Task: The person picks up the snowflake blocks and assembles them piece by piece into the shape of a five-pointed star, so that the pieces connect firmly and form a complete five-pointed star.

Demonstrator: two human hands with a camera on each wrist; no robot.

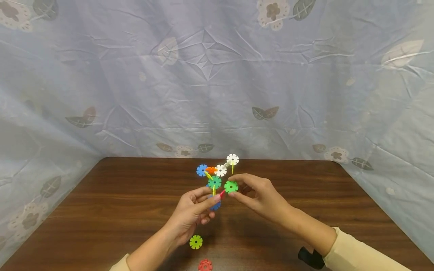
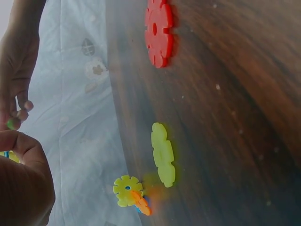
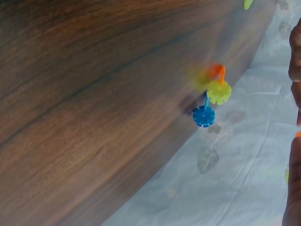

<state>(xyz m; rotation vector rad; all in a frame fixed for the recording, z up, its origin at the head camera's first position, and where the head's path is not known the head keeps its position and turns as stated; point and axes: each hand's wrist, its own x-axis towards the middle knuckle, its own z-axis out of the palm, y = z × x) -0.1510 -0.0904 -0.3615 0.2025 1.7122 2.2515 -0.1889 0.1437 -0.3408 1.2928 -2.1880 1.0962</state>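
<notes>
In the head view, a chain of joined, notched plastic discs is held above the table. My left hand (image 1: 190, 214) grips its lower part, with the thumb over a blue disc (image 1: 215, 205). A teal disc (image 1: 214, 182) sits just above those fingers. Higher up the chain are another blue disc (image 1: 202, 170), an orange disc (image 1: 211, 170) and two white discs (image 1: 232, 159). My right hand (image 1: 259, 194) pinches a bright green disc (image 1: 231, 187) between thumb and finger, beside a pink-red piece (image 1: 222, 194). Whether green and pink-red are joined, I cannot tell.
A loose yellow-green disc (image 1: 196, 242) and a red disc (image 1: 205, 265) lie on the brown wooden table (image 1: 135, 203) near me. Joined yellow (image 3: 219, 92), orange and blue discs (image 3: 203, 116) show near the table edge. Patterned cloth (image 1: 210, 94) surrounds the table. A black object (image 1: 310, 258) is by my right sleeve.
</notes>
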